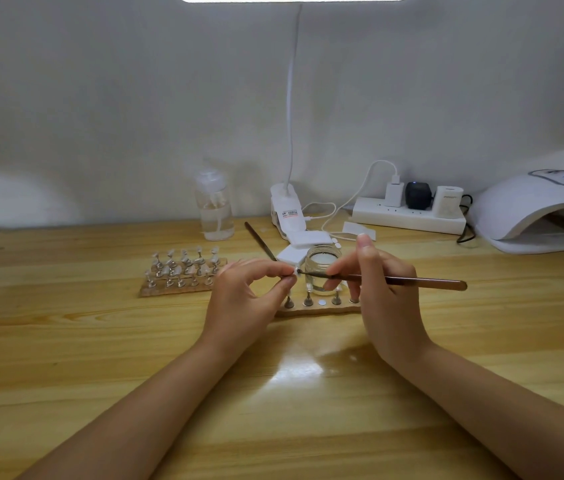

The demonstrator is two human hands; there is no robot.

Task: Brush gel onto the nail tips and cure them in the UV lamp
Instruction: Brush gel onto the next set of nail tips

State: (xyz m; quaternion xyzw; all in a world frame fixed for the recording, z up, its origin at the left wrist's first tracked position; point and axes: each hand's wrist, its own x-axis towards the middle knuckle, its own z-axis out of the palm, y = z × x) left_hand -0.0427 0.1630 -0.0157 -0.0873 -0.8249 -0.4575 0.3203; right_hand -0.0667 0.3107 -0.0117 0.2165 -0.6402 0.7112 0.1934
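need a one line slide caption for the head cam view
Left hand pinches a nail tip while the right hand brushes it with a brown-handled brush, UV lamp waiting at right.

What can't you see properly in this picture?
- Nail tip: too small, pinched in the left hand.
- UV lamp: cut off by the right edge; inside is dark.
- Brush bristles: too small to tell if gel is on them.
- Jar: partly behind the right hand.
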